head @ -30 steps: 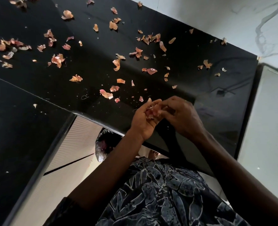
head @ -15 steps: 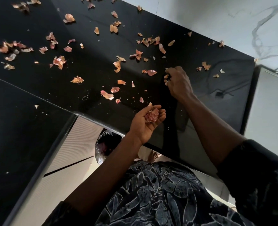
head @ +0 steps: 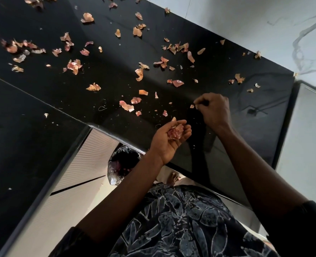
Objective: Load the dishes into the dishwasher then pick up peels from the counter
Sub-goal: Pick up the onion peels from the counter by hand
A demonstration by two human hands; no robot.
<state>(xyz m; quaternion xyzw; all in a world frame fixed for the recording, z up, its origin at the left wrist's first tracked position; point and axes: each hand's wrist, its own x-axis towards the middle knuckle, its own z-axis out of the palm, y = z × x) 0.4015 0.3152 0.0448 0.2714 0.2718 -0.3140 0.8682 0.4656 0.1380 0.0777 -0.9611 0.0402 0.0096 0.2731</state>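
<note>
Head view: the fingers (head: 187, 131) of the left hand (head: 169, 140) are curled upward into a cup, palm up, and a clump of peels (head: 175, 131) is held inside it, above the near edge of the black table (head: 107, 71). At 1 o'clock from that hand, close but apart, the fingers (head: 202, 101) of the right hand (head: 215, 110) are bunched into a pinch with the knuckles up, and a small scrap (head: 191, 106) is gripped at their tips. Whether the scrap is lifted off the surface cannot be told.

Loose peels (head: 177, 83) are scattered over the table from 9 o'clock through 12 to 2 o'clock of the hands. The nearest pieces are found at 10 o'clock of the left hand, and the densest patches lie farther off toward the far edge.

A pale veined wall (head: 246, 25) is seen beyond the table at 1 o'clock. Under the table edge, at 7 o'clock of the left hand, a black bin bag (head: 122, 160) is seen beside a ribbed white cabinet front (head: 86, 156). A bare foot (head: 173, 178) and a leaf-patterned shirt (head: 181, 219) are seen at 6 o'clock.
</note>
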